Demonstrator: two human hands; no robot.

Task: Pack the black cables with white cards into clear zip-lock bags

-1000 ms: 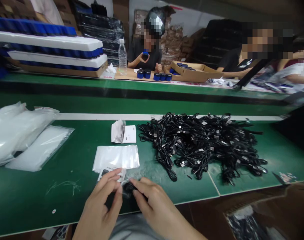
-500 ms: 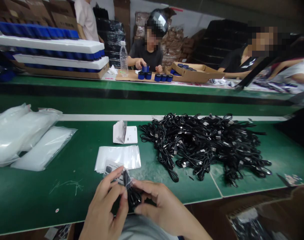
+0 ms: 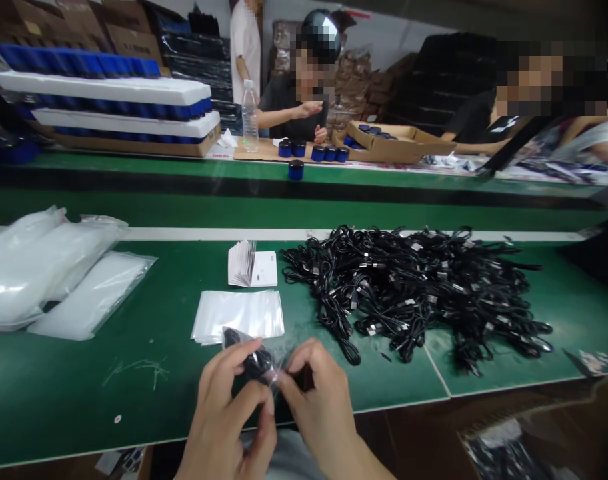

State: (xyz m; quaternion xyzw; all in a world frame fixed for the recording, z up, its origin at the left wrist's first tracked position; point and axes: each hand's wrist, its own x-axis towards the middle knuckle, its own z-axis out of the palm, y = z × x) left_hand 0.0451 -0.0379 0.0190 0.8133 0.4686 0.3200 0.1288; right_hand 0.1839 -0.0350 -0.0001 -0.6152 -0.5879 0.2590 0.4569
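A small clear plastic bag [image 3: 258, 363] with a coiled black cable inside is held over the front of the green table. My left hand [image 3: 234, 407] is closed around its left side, fingers above and thumb below. At the bag's right end, my right hand [image 3: 320, 393] pinches the clear plastic edge. Just beyond the hands lies a stack of flat clear bags [image 3: 239, 313]. Behind that stack are folded white leaflets [image 3: 251, 267]. A big heap of coiled black cables [image 3: 409, 287] spreads to the right.
Filled plastic packs [image 3: 49, 273] lie at the left. A blue round container [image 3: 296, 170] sits on the green strip across from me. Co-workers sit at the far side, near a water bottle [image 3: 250, 117], an open carton [image 3: 394, 143] and stacked trays [image 3: 124, 100] of blue containers.
The cable has gone fully into the bag, and my right hand has moved from the cable to the bag's edge. Opposite, a co-worker has put a blue container on the green strip.
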